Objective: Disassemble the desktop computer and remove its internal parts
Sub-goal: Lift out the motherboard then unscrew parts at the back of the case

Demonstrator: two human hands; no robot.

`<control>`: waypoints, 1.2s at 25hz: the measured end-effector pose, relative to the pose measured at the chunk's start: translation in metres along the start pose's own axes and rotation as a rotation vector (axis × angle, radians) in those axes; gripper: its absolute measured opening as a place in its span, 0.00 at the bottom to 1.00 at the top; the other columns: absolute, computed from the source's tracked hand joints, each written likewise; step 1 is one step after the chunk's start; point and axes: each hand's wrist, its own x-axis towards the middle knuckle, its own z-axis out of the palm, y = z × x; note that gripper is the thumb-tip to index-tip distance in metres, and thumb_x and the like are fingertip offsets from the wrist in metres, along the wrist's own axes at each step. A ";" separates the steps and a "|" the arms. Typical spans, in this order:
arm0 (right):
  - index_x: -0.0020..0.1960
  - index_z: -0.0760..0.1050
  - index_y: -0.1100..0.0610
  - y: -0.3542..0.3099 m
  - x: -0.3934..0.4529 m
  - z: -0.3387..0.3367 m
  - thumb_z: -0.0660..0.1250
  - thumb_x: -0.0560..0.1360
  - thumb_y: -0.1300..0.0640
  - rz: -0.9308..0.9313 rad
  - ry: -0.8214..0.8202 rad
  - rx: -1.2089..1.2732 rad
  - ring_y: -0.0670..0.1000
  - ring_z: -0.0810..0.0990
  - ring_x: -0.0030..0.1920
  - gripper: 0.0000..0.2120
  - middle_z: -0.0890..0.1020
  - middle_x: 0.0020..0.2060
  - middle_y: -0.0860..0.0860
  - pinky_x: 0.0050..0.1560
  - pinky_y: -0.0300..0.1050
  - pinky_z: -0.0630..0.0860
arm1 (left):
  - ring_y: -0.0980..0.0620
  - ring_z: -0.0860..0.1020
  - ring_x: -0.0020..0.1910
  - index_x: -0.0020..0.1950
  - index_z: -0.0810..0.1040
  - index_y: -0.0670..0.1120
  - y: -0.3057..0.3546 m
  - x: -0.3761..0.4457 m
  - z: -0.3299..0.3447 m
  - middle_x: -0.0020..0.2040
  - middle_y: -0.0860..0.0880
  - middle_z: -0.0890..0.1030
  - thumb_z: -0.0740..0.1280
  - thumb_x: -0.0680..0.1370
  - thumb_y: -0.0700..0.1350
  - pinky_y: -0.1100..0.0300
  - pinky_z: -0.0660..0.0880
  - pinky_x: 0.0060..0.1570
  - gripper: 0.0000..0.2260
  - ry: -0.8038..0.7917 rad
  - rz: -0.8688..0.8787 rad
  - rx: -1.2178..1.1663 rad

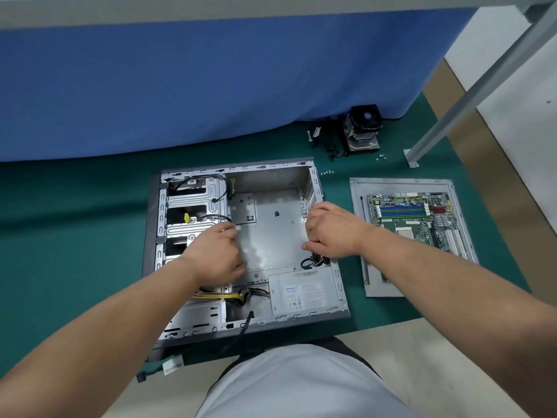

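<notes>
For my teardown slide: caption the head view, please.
Both hands reach into the opened computer case; its motherboard already lies on the removed side panel.

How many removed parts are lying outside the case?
3 apart from loose screws: motherboard on side panel right of the case; cooler fan behind it. Others may be hidden.

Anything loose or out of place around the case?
Small screws lie scattered loose on the green mat beyond the case, more by the CPU cooler. Easy to lose.
</notes>
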 end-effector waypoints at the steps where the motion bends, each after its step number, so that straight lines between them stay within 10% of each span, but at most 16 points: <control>1: 0.42 0.85 0.49 0.003 0.001 0.000 0.54 0.83 0.38 -0.008 -0.007 -0.002 0.47 0.75 0.53 0.26 0.79 0.41 0.40 0.75 0.49 0.59 | 0.53 0.74 0.53 0.43 0.87 0.52 0.001 0.002 0.000 0.39 0.57 0.83 0.47 0.82 0.60 0.53 0.56 0.77 0.30 0.006 -0.002 -0.003; 14: 0.44 0.86 0.51 -0.002 -0.008 0.010 0.57 0.84 0.41 -0.014 0.050 0.061 0.45 0.68 0.47 0.24 0.73 0.38 0.40 0.75 0.49 0.59 | 0.51 0.73 0.41 0.35 0.86 0.49 -0.005 0.003 0.009 0.31 0.56 0.80 0.59 0.81 0.55 0.53 0.67 0.71 0.22 0.221 0.110 -0.042; 24: 0.62 0.80 0.49 -0.013 -0.074 0.016 0.63 0.77 0.49 0.142 0.237 0.467 0.47 0.68 0.73 0.15 0.73 0.72 0.45 0.74 0.47 0.62 | 0.51 0.74 0.49 0.42 0.84 0.52 0.011 0.009 -0.009 0.37 0.56 0.80 0.51 0.83 0.59 0.53 0.56 0.76 0.25 -0.042 -0.041 -0.044; 30: 0.52 0.83 0.53 -0.030 -0.078 0.016 0.70 0.79 0.48 0.199 0.272 0.406 0.51 0.71 0.71 0.09 0.74 0.71 0.47 0.72 0.52 0.68 | 0.51 0.80 0.53 0.57 0.81 0.52 0.057 0.034 -0.035 0.54 0.53 0.83 0.61 0.84 0.56 0.53 0.74 0.60 0.12 -0.070 -0.249 -0.655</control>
